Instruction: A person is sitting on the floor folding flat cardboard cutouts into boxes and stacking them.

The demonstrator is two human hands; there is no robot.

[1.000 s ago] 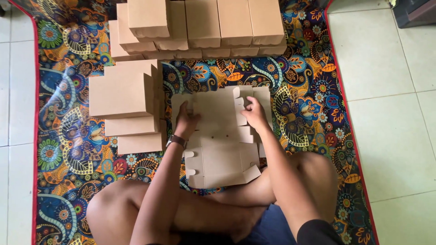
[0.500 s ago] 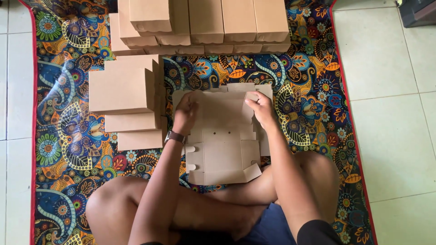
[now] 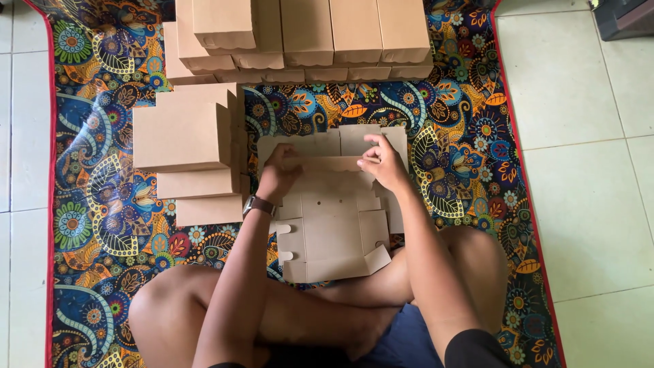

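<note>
A flat brown cardboard box blank lies on the patterned mat in front of my crossed legs, on top of more flat blanks. My left hand, with a watch on the wrist, grips the blank's far left part. My right hand pinches its far right part. The far panel of the blank is bent up between both hands. The near flaps rest against my shin.
Folded brown boxes stand stacked at the left and in a row at the back. The colourful mat has a red edge; pale floor tiles lie to the right. A dark object sits at the top right corner.
Both hands have slid toward the far edge of the blank, and its far panel has been folded up between them.
</note>
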